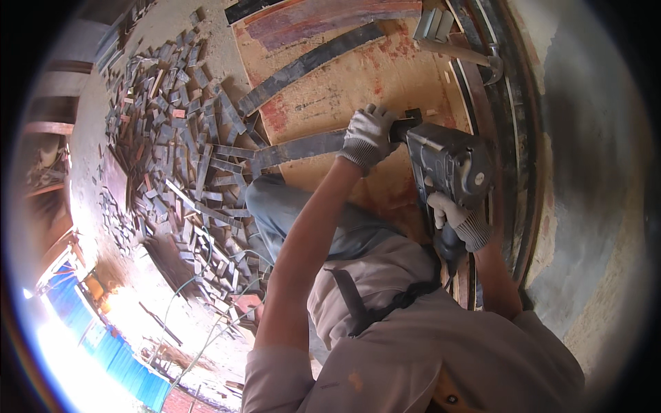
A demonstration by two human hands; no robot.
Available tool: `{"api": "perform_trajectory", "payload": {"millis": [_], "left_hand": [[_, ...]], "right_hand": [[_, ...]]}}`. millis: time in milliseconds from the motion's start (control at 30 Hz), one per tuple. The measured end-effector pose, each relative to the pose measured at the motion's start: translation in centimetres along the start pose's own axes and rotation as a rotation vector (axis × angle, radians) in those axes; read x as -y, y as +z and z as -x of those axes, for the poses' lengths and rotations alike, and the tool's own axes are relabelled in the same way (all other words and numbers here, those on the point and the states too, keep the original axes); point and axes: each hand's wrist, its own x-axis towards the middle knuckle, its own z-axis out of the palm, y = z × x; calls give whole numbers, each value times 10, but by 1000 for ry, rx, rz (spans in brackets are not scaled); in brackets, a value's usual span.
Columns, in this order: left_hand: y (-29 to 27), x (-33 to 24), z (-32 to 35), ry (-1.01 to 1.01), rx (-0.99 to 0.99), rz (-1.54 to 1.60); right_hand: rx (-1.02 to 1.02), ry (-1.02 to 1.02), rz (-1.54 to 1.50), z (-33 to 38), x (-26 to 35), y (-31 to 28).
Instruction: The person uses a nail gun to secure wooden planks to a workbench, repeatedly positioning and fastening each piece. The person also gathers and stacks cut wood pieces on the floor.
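My left hand point(368, 134), in a grey-white knit glove, is closed over a dark wooden strip point(303, 149) near its right end. The strip lies across a tan, red-stained board point(323, 89). In my gloved right hand point(451, 212) is the handle of a bulky black power tool point(451, 162). The tool's nose points up and left, at the strip's right end, just beside my left hand. Its exact contact with the strip is hidden. Above lies another long dark strip point(313, 63) on the board, apart from my hands.
A claw hammer point(461, 51) rests at the board's upper right, by short metal-like pieces point(434, 26). Long planks point(506, 138) run along the right by a grey wall point(585, 172). A large heap of cut wood pieces point(186, 138) covers the floor at left. Thin cables point(206, 241) cross the lower left.
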Motion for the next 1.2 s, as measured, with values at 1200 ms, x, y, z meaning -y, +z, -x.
{"api": "perform_trajectory", "payload": {"millis": [1200], "left_hand": [[-60, 45, 34, -138, 23, -293]], "right_hand": [[-292, -221, 252, 77, -93, 28]]}}
